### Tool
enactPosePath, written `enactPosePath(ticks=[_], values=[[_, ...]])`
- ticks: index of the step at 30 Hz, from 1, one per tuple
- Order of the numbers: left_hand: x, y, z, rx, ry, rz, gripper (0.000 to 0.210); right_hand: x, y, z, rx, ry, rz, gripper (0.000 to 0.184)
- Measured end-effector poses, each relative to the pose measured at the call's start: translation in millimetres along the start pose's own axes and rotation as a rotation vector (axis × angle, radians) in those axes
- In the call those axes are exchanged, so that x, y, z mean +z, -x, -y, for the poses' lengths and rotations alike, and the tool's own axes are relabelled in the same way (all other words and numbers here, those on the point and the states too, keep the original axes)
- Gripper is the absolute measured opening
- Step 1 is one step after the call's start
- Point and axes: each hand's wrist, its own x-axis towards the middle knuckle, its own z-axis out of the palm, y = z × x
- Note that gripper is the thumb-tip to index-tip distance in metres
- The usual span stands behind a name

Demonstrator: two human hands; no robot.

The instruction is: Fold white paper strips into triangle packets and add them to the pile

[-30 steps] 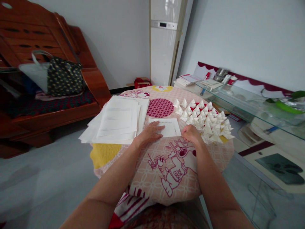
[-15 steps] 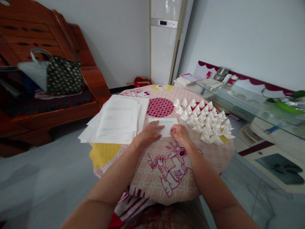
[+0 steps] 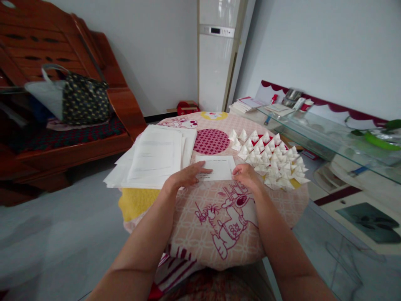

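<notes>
A small white folded-looking sheet of paper (image 3: pixel 219 169) with a few printed lines lies flat on the cloth-covered table in front of me. My left hand (image 3: pixel 187 174) rests over its left end, fingers apart and reaching onto the paper. At the right edge, my right hand (image 3: pixel 247 173) has its fingers closed in a pinch on the paper. Just left of my left hand spreads a loose stack of larger white sheets (image 3: pixel 155 154). Rows of small pointed folded-paper pieces (image 3: pixel 272 161) stand to the right, close beyond my right hand.
A pink patterned cloth (image 3: pixel 200 234) covers the round table. Along the right runs a glass-topped cabinet (image 3: pixel 332 138) with papers, cups and a green dish. A wooden bench (image 3: pixel 122 113) holding a dark patterned bag (image 3: pixel 83 98) stands left. Behind is a tall white air conditioner (image 3: pixel 214 62).
My left hand has slid left across the paper toward its left end. My right hand has shifted a little right along the paper's edge, uncovering more of the sheet's middle.
</notes>
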Motion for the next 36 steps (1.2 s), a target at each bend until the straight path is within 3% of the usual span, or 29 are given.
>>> enactPosePath(ticks=[4, 10, 14, 21, 27, 33, 36], values=[[-8.5, 2.4, -10.3, -0.043, -0.023, 0.039, 0.077, -2.3, -3.8, -13.7, 0.070, -0.108, -0.022, 0.009], [2.0, -15.6, -42.7, -0.003, -0.030, -0.213, 0.061, -3.0, -5.3, -14.1, 0.046, -0.100, -0.098, 0.012], [16.2, -31.0, -53.5, -0.041, -0.123, -0.241, 0.055, -2.4, -6.7, -11.2, 0.085, -0.170, -0.095, 0.015], [23.1, -34.9, -48.6, -0.036, -0.179, -0.244, 0.049, -0.9, -5.8, -11.7, 0.029, -0.391, -0.132, 0.018], [24.9, -33.3, -45.7, -0.006, -0.129, -0.276, 0.047, -2.9, -4.5, -17.7, -0.018, -0.280, -0.039, 0.020], [28.4, -37.3, -36.0, 0.036, 0.013, -0.423, 0.049, -9.2, -7.1, -12.0, -0.280, -0.242, -0.334, 0.013], [24.9, -37.0, -38.0, 0.012, 0.025, -0.444, 0.051, -9.6, -6.9, -6.9, -0.321, -0.289, -0.323, 0.011]])
